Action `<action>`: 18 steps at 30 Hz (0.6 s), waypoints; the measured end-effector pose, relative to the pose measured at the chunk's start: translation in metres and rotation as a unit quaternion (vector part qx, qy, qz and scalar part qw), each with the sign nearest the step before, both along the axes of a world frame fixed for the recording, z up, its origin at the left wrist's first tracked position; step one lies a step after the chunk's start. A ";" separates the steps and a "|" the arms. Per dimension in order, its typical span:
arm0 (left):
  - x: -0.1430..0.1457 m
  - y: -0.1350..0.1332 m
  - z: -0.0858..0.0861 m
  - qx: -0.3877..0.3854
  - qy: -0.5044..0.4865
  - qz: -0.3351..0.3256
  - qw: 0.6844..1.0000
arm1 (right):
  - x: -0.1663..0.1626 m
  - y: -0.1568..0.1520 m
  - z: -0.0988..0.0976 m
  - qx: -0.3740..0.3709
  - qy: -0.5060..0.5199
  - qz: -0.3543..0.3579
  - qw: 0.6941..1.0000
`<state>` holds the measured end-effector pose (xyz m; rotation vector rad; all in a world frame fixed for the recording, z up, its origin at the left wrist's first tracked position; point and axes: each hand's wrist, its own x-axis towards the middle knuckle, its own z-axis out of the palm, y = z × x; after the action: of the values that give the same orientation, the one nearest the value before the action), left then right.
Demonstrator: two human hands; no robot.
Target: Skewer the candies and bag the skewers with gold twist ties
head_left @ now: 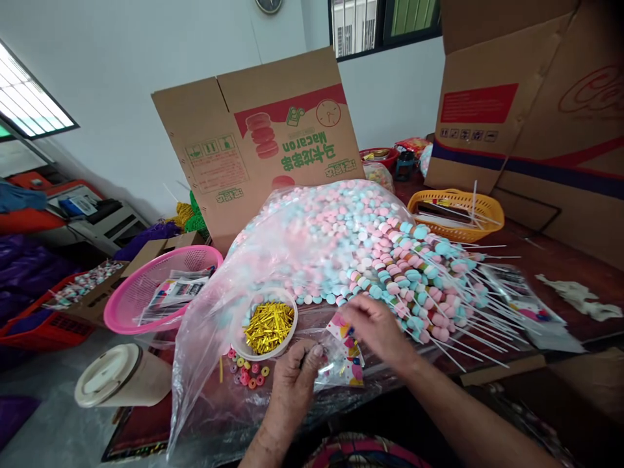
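My left hand point(295, 370) pinches the left side of a clear plastic bag point(347, 354) printed with colourful balloon-like spots, with the thumb on top. Over the bag's upper edge hovers my right hand point(377, 328), its fingers bent and blurred; whether they grip the bag is unclear. Just beyond my left hand stands a white bowl point(237, 338) of gold twist ties point(270, 327). Small ring-shaped candies point(252, 372) lie beside it. To the right of my right hand is a pile of pink and blue candy skewers point(429, 286) on white sticks.
A large plastic sheet point(195, 370) holds a heap of loose pink and blue candies point(336, 221). Around it stand a pink basket point(117, 312), a lidded cup point(146, 380), a yellow basket point(494, 211) and cardboard boxes point(205, 130). Printed bags point(531, 305) lie at right.
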<state>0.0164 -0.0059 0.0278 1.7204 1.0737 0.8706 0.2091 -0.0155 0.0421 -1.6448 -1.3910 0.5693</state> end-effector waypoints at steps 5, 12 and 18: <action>-0.019 0.004 0.006 0.047 -0.031 0.025 0.998 | 0.060 0.010 -0.014 -0.123 -0.324 -0.105 0.932; -0.035 0.008 0.015 0.172 -0.050 -0.027 0.984 | 0.073 0.011 -0.022 -0.160 -0.398 -0.088 0.899; -0.041 0.016 0.019 0.209 -0.027 -0.076 0.975 | 0.080 -0.036 0.027 0.118 -0.284 0.047 0.950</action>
<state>-0.0250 0.0102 0.0471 2.0801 0.7440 1.0946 0.2892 -0.0515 0.0688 -1.6139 -1.8739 -0.0412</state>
